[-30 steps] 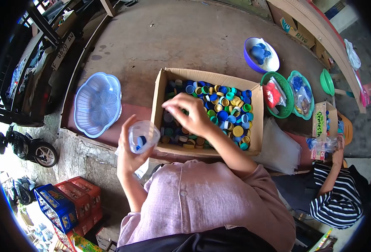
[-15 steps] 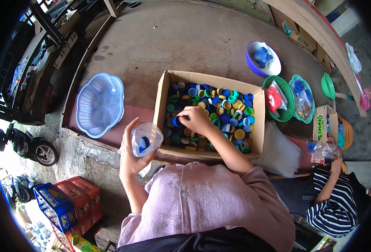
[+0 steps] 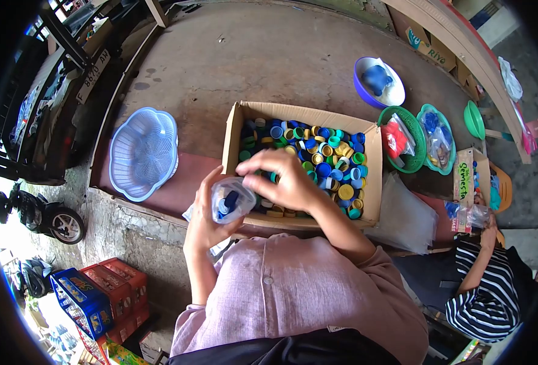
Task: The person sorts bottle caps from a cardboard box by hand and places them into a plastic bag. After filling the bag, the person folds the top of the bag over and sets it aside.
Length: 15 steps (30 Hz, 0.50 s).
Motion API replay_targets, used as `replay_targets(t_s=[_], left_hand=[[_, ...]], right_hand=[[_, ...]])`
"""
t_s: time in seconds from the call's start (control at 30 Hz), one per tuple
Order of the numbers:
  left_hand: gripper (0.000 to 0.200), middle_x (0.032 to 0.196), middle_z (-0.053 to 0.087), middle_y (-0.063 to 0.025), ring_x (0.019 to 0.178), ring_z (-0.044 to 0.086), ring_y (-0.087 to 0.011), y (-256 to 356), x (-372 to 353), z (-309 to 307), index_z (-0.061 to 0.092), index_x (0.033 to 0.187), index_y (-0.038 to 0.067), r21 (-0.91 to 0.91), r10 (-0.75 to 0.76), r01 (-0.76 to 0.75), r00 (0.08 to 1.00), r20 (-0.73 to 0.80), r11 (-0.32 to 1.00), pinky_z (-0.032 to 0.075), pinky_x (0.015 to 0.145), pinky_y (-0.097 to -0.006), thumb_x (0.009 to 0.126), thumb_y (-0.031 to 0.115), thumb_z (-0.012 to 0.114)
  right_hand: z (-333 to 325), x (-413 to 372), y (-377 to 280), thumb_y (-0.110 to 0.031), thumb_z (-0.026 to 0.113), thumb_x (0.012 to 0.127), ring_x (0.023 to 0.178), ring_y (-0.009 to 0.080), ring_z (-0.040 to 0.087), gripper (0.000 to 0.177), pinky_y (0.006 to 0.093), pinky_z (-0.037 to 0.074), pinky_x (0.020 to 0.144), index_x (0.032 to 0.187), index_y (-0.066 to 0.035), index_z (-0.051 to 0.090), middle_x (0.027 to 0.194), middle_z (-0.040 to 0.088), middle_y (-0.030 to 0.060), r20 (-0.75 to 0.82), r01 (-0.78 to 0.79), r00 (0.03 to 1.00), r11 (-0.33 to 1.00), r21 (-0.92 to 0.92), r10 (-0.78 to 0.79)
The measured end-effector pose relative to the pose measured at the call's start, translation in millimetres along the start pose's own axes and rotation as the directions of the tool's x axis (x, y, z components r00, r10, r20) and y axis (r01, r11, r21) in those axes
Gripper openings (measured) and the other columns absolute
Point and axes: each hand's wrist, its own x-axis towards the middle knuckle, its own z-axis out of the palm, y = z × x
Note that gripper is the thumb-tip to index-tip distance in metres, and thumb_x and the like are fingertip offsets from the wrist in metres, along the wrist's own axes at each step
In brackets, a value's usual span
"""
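My left hand [image 3: 203, 222] is closed around a clear plastic bag [image 3: 242, 210], holding its mouth spread. Inside the bag show dark blue bottle caps [image 3: 227, 202], some blurred. My right hand [image 3: 284, 181] is at the right rim of the bag, fingers apart, with nothing visible in them. Under and beyond that hand stands a cardboard box [image 3: 373, 182] full of loose bottle caps [image 3: 325, 170] in blue, green, yellow and white.
A pale blue plastic basket [image 3: 144, 152] lies left of the box. To the right are a purple bowl [image 3: 361, 91], a green basket [image 3: 413, 159] and flat clear plastic bags [image 3: 406, 222]. A co-worker's hand [image 3: 488, 234] holds a clear bag at far right.
My right hand has moved left from the box to the bag's mouth, and the blue cap it held has left its fingers. My left hand has shifted slightly right with the bag.
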Motion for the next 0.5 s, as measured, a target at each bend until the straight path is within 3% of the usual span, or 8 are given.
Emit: replay_targets(t_s=[0.07,0.13,0.17,0.27,0.33,0.4,0.47,0.5], left_hand=[[0.087,0.112,0.055,-0.0162,0.100,0.056,-0.0242,-10.1,-4.0,-4.5,0.033,0.132,0.003,-0.030,0.021,-0.023,0.997,-0.077,0.999,0.044,0.088,-0.0360,0.057,0.015,0.076],[0.086,0.110,0.055,-0.0158,0.099,0.057,-0.0242,-7.6,-5.8,-10.3,0.033,0.132,0.003,-0.067,-0.005,-0.003,0.993,-0.117,0.998,0.044,0.087,-0.0356,0.057,0.016,0.075],[0.083,0.109,0.056,-0.0184,0.099,0.058,-0.0312,-9.4,-6.8,-13.3,0.035,0.130,0.004,-0.038,0.011,-0.016,0.991,-0.135,0.999,0.046,0.087,-0.0398,0.059,0.017,0.075],[0.086,0.109,0.055,-0.0161,0.099,0.057,-0.0251,-8.7,-9.1,-16.8,0.035,0.132,0.004,-0.019,-0.018,0.015,0.988,-0.155,1.000,0.044,0.088,-0.0362,0.057,0.018,0.075],[0.086,0.109,0.055,-0.0166,0.099,0.056,-0.0259,-7.6,-9.5,-18.2,0.035,0.132,0.004,-0.009,-0.023,0.022,0.988,-0.155,1.000,0.043,0.088,-0.0373,0.056,0.019,0.075],[0.087,0.110,0.055,-0.0174,0.100,0.056,-0.0266,-10.1,-10.2,-16.7,0.035,0.131,0.004,-0.006,-0.021,0.020,0.988,-0.153,1.000,0.043,0.089,-0.0383,0.056,0.021,0.075],[0.087,0.110,0.055,-0.0175,0.100,0.056,-0.0269,-9.4,-10.1,-16.1,0.035,0.131,0.004,0.007,-0.022,0.023,0.990,-0.141,1.000,0.043,0.089,-0.0384,0.056,0.020,0.075],[0.086,0.110,0.056,-0.0176,0.101,0.056,-0.0273,-9.1,-10.1,-15.2,0.036,0.131,0.004,0.020,-0.027,0.030,0.991,-0.133,0.999,0.043,0.089,-0.0384,0.056,0.020,0.075]], right_hand=[[-12.2,-1.8,36.3,-0.014,0.070,0.071,0.076,0.0228,0.063,0.014,0.0325,0.049,0.068,0.085,-0.011,0.068,0.084,0.064,0.0066,-0.069,-0.112,0.993,0.971,-0.211,0.100],[-16.2,-17.1,72.6,-0.014,0.068,0.071,0.073,0.0248,0.062,0.009,0.0326,0.049,0.066,0.080,-0.013,0.069,0.083,0.062,0.0064,0.120,-0.204,0.949,0.861,-0.466,0.290],[-12.0,-23.0,85.9,-0.016,0.068,0.069,0.075,0.0247,0.060,0.006,0.0367,0.048,0.069,0.075,-0.014,0.068,0.077,0.059,0.0060,0.207,-0.153,0.926,0.817,-0.556,0.314],[4.7,-34.7,91.2,-0.020,0.069,0.066,0.096,0.0253,0.053,0.015,0.0420,0.042,0.082,0.079,-0.013,0.068,0.088,0.057,0.0080,0.286,-0.060,0.842,0.606,-0.793,0.458],[7.3,-37.8,99.0,-0.023,0.070,0.066,0.100,0.0263,0.051,0.019,0.0403,0.041,0.082,0.082,-0.012,0.068,0.093,0.056,0.0091,0.274,-0.093,0.814,0.582,-0.808,0.511],[3.3,-42.9,110.0,-0.025,0.071,0.066,0.099,0.0254,0.052,0.020,0.0400,0.041,0.083,0.081,-0.013,0.068,0.094,0.056,0.0091,0.314,-0.028,0.856,0.643,-0.765,0.410],[-3.2,-44.4,110.8,-0.027,0.071,0.069,0.098,0.0259,0.051,0.020,0.0400,0.041,0.083,0.081,-0.011,0.068,0.092,0.056,0.0093,0.324,-0.057,0.845,0.674,-0.737,0.426],[-6.4,-46.3,115.9,-0.029,0.070,0.071,0.097,0.0258,0.051,0.021,0.0394,0.041,0.083,0.081,-0.010,0.068,0.092,0.056,0.0098,0.238,-0.196,0.885,0.783,-0.591,0.401]])
